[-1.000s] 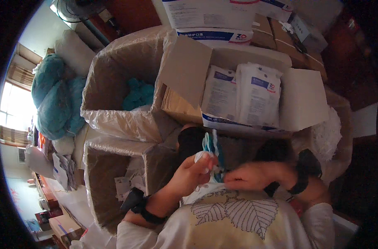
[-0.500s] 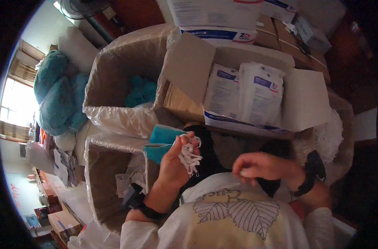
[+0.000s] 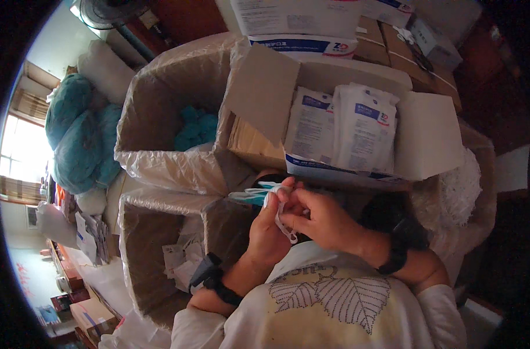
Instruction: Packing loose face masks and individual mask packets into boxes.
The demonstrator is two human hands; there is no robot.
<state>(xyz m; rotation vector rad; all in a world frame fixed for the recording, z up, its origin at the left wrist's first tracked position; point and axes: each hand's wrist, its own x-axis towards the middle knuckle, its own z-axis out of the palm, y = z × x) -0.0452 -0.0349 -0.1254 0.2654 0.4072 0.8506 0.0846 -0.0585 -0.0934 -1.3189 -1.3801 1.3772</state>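
Teal mask (image 3: 250,196) pinched in my left hand (image 3: 269,228); my right hand (image 3: 323,220) grips its white ear loops (image 3: 283,224), steadying. Lined box (image 3: 177,116) at ten o'clock.

Plastic-lined cartons (image 3: 160,116) crowding the floor (image 3: 99,276)

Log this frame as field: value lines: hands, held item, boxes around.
left hand: holds teal face mask
right hand: pinches the white ear loop
front box: open, white sealed packets upright
left-rear box: plastic-lined, teal pieces inside
near-left box: plastic-lined, torn white wrappers
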